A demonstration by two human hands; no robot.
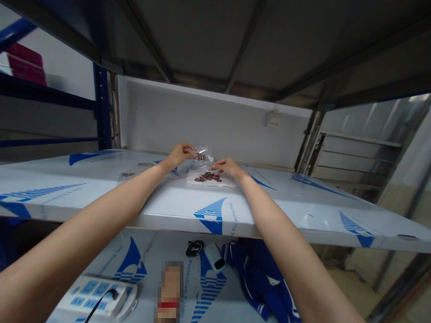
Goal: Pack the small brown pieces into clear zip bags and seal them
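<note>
Only the head camera's view to go on here, and from where I stand there are two bare arms reaching in under a metal rack. The left hand (179, 155) pinches the edge of one clear plastic bag (204, 154) between thumb and fingertips. The right hand (229, 167) sits just beside the bag, its fingers (218, 164) pressed together and pointing toward it; whether they grip anything, I can't tell. A few small brown pieces (201, 157) show inside the bag, and one heap of more (208, 177), too many and too small to count, lies just below on a single white sheet (210, 180). That sheet rests on a shelf (303, 215) wrapped in blue-printed protective film. On the shelf below are one power strip (96, 296), one white device (214, 258), one black object (194, 247) and one blue cloth (259, 278). One blurred object (170, 291) stands there too.
</note>
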